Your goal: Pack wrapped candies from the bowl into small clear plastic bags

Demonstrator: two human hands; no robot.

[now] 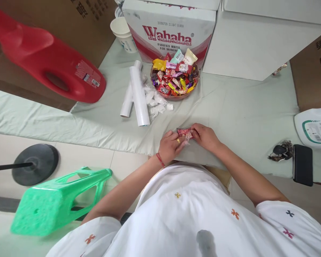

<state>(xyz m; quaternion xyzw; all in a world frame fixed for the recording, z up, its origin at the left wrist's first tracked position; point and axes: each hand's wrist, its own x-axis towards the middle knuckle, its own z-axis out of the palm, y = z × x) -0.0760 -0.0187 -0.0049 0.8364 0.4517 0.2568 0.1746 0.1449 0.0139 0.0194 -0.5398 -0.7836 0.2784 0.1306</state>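
A small red wrapped candy (185, 132) lies between my two hands at the front edge of the cloth-covered table. My left hand (170, 144), with a ring and a red cord at the wrist, has its fingers closed on the candy's left side and a bit of clear film. On the other side, my right hand (205, 136) pinches the candy's right end. Beyond them stands a round bowl (153, 79) heaped with wrapped sweets. Crumpled clear plastic packets (159, 101) lie to its left, next to two white paper rolls (139, 96).
A Wahaha carton (173, 30) stands behind the bowl, with paper cups (124, 34) beside it and a white box (251, 43) to its right. A red jug (56, 60) is at left. Keys (281, 150), a phone (302, 165) and a white bottle (314, 126) lie at right. A green stool (40, 210) is on the floor.
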